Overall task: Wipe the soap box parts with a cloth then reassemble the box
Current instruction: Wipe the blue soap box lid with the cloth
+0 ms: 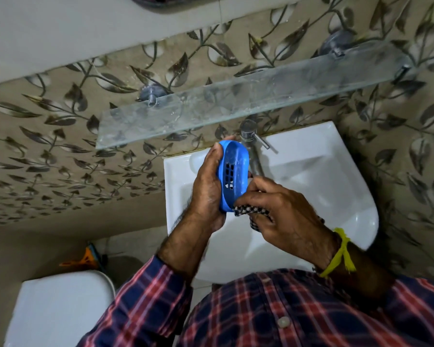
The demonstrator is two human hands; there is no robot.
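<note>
Presently, over the white washbasin (356, 196): one blue slotted soap tray (234, 171), long axis running away from you, hollow facing right. Your left hand (207, 186) gripped its back, fingers curled round it. Your right hand (278, 209), just right of the tray, pinched one checked cloth (248, 211) touching its near end. Other box parts: none in view.
</note>
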